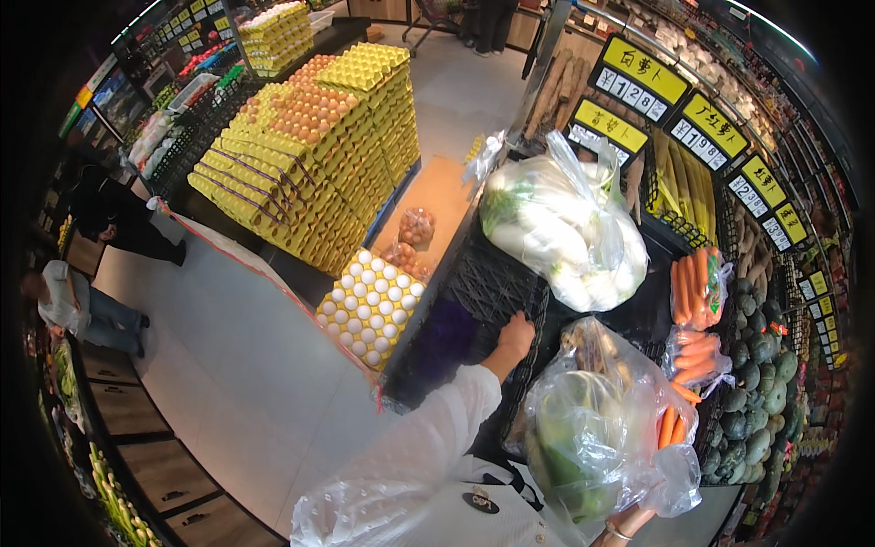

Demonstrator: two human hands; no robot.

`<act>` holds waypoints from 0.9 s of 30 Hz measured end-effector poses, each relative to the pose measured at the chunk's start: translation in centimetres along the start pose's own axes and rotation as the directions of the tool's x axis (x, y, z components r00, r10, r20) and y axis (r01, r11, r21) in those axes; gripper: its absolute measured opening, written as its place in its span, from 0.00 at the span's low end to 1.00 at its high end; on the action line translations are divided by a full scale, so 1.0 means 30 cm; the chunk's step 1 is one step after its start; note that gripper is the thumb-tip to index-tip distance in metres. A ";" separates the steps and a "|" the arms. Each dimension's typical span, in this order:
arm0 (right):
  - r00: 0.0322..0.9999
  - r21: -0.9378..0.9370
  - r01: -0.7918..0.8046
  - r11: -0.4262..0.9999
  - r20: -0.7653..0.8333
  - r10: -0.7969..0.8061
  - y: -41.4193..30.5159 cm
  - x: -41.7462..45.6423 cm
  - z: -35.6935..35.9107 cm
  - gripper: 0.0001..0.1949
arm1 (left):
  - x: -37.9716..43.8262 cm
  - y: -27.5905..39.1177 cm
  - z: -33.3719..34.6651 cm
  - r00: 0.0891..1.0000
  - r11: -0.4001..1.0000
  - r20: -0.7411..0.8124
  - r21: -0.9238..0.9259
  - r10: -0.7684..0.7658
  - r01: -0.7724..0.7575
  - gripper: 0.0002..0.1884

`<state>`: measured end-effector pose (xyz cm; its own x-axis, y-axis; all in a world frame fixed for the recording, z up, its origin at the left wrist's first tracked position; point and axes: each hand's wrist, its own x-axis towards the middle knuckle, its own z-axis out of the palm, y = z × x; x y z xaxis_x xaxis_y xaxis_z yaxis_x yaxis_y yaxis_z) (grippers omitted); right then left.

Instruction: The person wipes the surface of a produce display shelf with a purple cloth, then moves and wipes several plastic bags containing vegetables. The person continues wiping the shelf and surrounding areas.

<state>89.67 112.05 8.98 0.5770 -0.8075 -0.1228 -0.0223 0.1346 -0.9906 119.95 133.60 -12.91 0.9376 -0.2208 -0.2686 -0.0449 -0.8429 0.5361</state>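
Note:
My left hand (517,336) rests with curled fingers on the edge of a black plastic crate (489,284). My right hand (630,523), with a bracelet at the wrist, is at the bottom of the view, partly hidden behind a clear plastic bag of green and white radishes (581,424); it appears to hold this bag. Beyond it, a large clear bag of white radishes (567,225) lies on the black display. Bagged carrots (697,287) lie to the right, with more bagged carrots (694,355) and loose ones nearer me.
Stacked yellow egg trays (301,184) stand at the upper left, with a tray of white eggs (372,308) closer. Dark green squashes (759,390) fill the right side. Price signs (639,78) hang above the radishes. Two people (96,301) stand at the far left. A red cord (260,273) borders the aisle.

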 end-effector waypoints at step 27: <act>0.999 -0.126 -0.039 0.991 -0.018 0.037 -0.057 0.035 0.037 0.27 | -0.950 -0.355 -0.247 0.792 0.708 -0.499 -0.696 -0.352 -0.124 0.05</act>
<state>91.23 111.61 10.61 0.5612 -0.8120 -0.1603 -0.1477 0.0923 -0.9847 96.26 152.50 -5.02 0.9302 0.3669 -0.0020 0.0920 -0.2279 0.9693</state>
